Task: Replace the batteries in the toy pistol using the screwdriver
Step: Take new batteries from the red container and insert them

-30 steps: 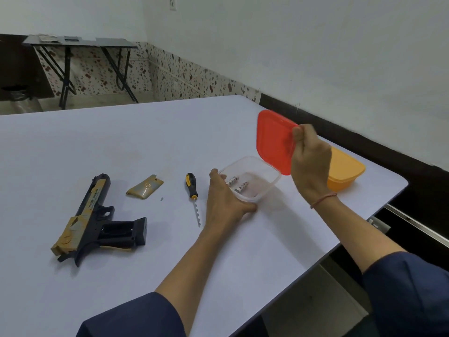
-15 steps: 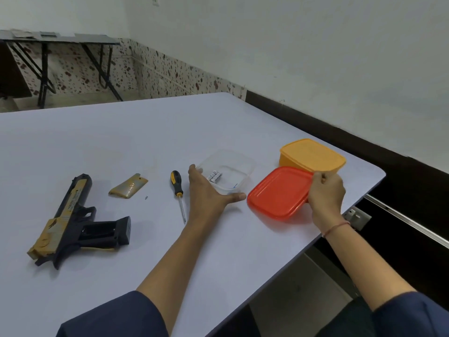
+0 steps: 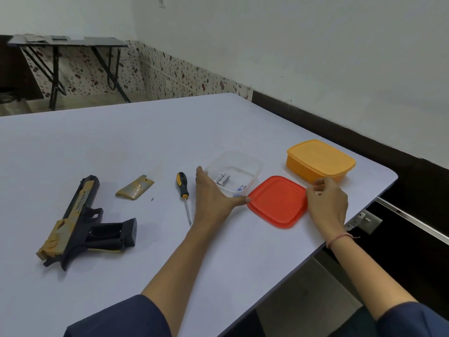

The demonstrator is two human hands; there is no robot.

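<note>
The black and gold toy pistol lies on its side at the left, its grip's battery bay open. Its gold battery cover and a tiny screw rest beside it. The yellow-and-black screwdriver lies between them and my left hand, which is spread against the near left corner of the clear container. Batteries lie inside that container. The red lid sits flat on the table just right of it, and my right hand pinches its far right edge.
A closed orange box stands behind the red lid near the white table's rounded right corner. The table edge runs diagonally just past my right wrist. A folding table stands far back by the wall.
My right hand lifted the red lid off the clear container, swung it down to the right and laid it flat on the table. My left hand stayed against the container.
</note>
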